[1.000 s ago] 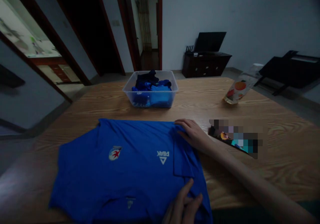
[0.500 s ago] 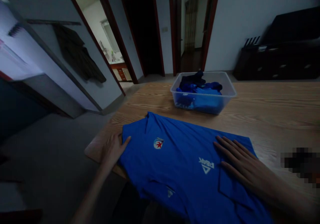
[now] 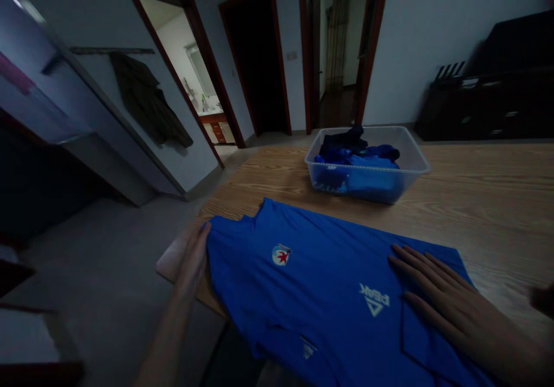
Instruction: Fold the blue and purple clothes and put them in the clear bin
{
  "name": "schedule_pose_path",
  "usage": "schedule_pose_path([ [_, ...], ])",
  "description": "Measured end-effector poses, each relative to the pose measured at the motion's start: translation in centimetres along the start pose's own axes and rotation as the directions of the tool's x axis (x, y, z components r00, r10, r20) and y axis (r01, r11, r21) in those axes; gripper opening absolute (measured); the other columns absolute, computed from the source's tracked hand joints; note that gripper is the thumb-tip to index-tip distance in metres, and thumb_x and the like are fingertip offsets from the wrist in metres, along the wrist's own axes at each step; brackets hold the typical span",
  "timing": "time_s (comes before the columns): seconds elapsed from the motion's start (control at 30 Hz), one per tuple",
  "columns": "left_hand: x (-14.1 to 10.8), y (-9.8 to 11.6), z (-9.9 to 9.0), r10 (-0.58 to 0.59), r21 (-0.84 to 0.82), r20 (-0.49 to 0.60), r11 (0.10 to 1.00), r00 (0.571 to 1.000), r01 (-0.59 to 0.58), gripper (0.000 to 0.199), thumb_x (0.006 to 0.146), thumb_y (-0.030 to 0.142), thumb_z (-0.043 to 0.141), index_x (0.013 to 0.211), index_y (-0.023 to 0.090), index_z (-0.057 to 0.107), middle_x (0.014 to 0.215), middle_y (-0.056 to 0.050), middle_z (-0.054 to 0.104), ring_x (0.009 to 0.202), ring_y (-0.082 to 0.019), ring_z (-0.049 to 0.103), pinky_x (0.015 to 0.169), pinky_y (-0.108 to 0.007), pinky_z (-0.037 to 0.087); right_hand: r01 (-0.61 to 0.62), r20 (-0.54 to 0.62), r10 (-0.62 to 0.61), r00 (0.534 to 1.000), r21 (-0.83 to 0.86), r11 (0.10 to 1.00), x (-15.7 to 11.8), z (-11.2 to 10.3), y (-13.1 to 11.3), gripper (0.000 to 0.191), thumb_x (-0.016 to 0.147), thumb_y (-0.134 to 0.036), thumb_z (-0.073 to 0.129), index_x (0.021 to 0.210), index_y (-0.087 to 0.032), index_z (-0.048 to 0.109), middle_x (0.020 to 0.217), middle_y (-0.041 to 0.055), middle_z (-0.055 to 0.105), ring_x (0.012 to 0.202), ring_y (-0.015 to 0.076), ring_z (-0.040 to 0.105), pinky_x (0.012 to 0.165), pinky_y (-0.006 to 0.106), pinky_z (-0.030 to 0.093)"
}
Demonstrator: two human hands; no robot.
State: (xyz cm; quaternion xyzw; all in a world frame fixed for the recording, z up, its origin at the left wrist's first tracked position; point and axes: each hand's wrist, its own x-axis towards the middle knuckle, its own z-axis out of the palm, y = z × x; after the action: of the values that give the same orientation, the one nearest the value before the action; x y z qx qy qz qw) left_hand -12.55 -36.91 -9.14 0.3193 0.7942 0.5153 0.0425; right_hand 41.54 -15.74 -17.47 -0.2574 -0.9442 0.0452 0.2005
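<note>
you have a bright royal blue shirt [image 3: 320, 283] in front of you, plain but for a small round badge [image 3: 281, 255] in white and pale blue with a red star shape, and a white triangle logo with white letters [image 3: 374, 302]. the table [image 3: 485, 202] under it is light tan wood with darker wavy grain. the tub [image 3: 367, 168] behind is clear, see-through plastic, filled with the same bright blue cloth [image 3: 367, 171] and some dark navy cloth [image 3: 344, 139].
</note>
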Motion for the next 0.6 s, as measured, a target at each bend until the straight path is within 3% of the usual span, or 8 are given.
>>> schedule_pose_path([
  [0.13,-2.6,1.6,1.9,0.082,0.038,0.008,0.996,0.997,-0.082,0.044,0.103,0.062,0.053,0.114,0.019,0.060,0.112,-0.010,0.076,0.109,-0.029,0.074,0.103,-0.045,0.059,-0.007,0.012,0.006,1.000,0.005,1.000,0.0,0.0,0.1,0.071,0.109,-0.054,0.046,0.175,-0.043,0.022,0.178,-0.0008,0.035,0.156,0.0424,0.047,0.124,0.070,0.045],
  [0.2,-4.7,2.3,3.6,0.156,0.055,0.126,0.985,0.980,-0.164,0.034,0.101,0.057,0.063,0.111,0.024,0.062,0.119,-0.008,0.076,0.116,-0.029,0.073,0.109,-0.046,0.056,-0.001,0.032,0.002,0.999,-0.007,1.000,0.0,-0.2,0.1,0.071,0.110,-0.053,0.046,0.175,-0.043,0.020,0.179,0.0004,0.033,0.157,0.0429,0.046,0.122,0.072,0.046],
  [0.23,-5.9,2.5,4.4,0.215,0.065,0.235,0.970,0.948,-0.236,0.028,0.102,0.052,0.064,0.109,0.025,0.064,0.127,-0.007,0.076,0.122,-0.028,0.073,0.115,-0.046,0.054,0.001,0.042,-0.001,0.999,-0.015,1.000,0.0,-0.3,0.1,0.072,0.110,-0.052,0.046,0.176,-0.042,0.018,0.179,0.0013,0.032,0.157,0.0431,0.045,0.121,0.073,0.046],
  [0.3,-8.0,2.7,5.5,0.325,0.062,0.458,0.917,0.827,-0.395,0.018,0.106,0.043,0.061,0.113,0.028,0.068,0.147,-0.004,0.071,0.137,-0.027,0.067,0.126,-0.048,0.045,0.010,0.060,-0.009,0.998,-0.022,1.000,0.0,-0.4,0.1,0.073,0.110,-0.051,0.046,0.176,-0.042,0.015,0.180,0.0032,0.031,0.157,0.0428,0.045,0.120,0.074,0.047],
  [0.37,-9.5,2.7,5.5,0.373,0.069,0.604,0.856,0.704,-0.512,0.025,0.109,0.040,0.056,0.128,0.029,0.068,0.163,-0.004,0.060,0.150,-0.027,0.057,0.132,-0.051,0.037,0.018,0.064,-0.016,0.998,-0.024,1.000,0.1,-0.6,0.1,0.073,0.110,-0.051,0.045,0.176,-0.042,0.014,0.180,0.0042,0.032,0.156,0.0428,0.046,0.119,0.074,0.047],
  [0.4,-9.9,2.8,5.1,0.365,0.087,0.636,0.842,0.680,-0.533,0.032,0.110,0.041,0.055,0.138,0.029,0.065,0.166,-0.004,0.056,0.153,-0.027,0.054,0.133,-0.052,0.036,0.021,0.063,-0.020,0.998,-0.023,1.000,0.2,-0.7,0.0,0.073,0.110,-0.051,0.045,0.176,-0.043,0.013,0.179,0.0045,0.033,0.156,0.0432,0.047,0.118,0.075,0.048],
  [0.47,-9.7,2.8,3.7,0.316,0.144,0.642,0.845,0.699,-0.515,0.042,0.111,0.046,0.052,0.150,0.031,0.058,0.165,-0.005,0.057,0.153,-0.025,0.054,0.130,-0.050,0.040,0.031,0.067,-0.029,0.997,-0.018,0.999,0.4,-0.9,0.0,0.073,0.111,-0.050,0.041,0.176,-0.044,0.008,0.178,0.0046,0.035,0.153,0.0438,0.050,0.114,0.077,0.050],
  [0.6,-5.6,2.4,2.1,0.223,0.273,0.477,0.882,0.850,-0.384,0.042,0.112,0.051,0.044,0.140,0.025,0.063,0.145,-0.010,0.071,0.135,-0.027,0.067,0.120,-0.049,0.048,0.035,0.075,-0.035,0.997,-0.001,0.999,0.8,-1.2,0.1,0.071,0.112,-0.045,0.034,0.176,-0.045,0.003,0.175,0.0025,0.040,0.149,0.0411,0.056,0.109,0.071,0.058],
])
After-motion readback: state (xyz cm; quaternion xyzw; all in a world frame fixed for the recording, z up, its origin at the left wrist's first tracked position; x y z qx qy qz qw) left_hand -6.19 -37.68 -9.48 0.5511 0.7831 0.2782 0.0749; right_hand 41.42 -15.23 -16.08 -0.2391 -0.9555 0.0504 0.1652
